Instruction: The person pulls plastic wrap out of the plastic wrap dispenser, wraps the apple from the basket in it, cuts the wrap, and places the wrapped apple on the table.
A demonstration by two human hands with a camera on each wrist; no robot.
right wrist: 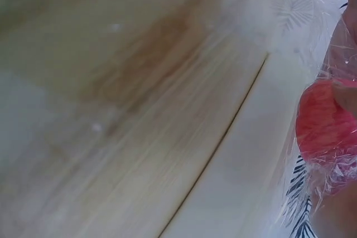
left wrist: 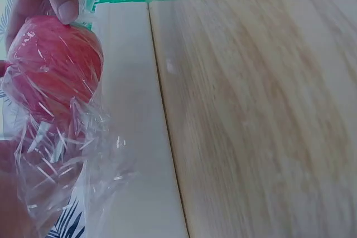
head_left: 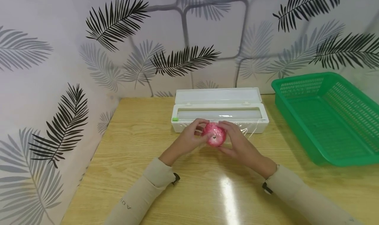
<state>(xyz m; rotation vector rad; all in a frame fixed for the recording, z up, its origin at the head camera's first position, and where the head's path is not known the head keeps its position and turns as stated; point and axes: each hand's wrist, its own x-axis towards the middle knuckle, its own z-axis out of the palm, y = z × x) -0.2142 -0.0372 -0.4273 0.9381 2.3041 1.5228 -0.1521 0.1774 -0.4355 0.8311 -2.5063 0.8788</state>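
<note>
A red apple (head_left: pixel 215 135) is held between both hands, in front of the white cling film box. My left hand (head_left: pixel 189 138) grips its left side, thumb over the front. From the right, my right hand (head_left: pixel 240 145) holds it with fingers on top and thumb below. Clear cling film (left wrist: pixel 53 160) wraps the apple, bunched and loose on one side in the left wrist view. At the right wrist view's edge the wrapped apple (right wrist: pixel 321 124) shows only in part. Behind the hands, the cling film box (head_left: pixel 182 127) stands with its lid raised and its roll (head_left: pixel 219 114) exposed.
A green plastic basket (head_left: pixel 299 133) stands on the right of the wooden table (head_left: pixel 133 146). A patterned wall covering with leaves (head_left: pixel 118 24) rises behind the table and along its left side. The box's small green slider (head_left: pixel 175 119) sits at its left end.
</note>
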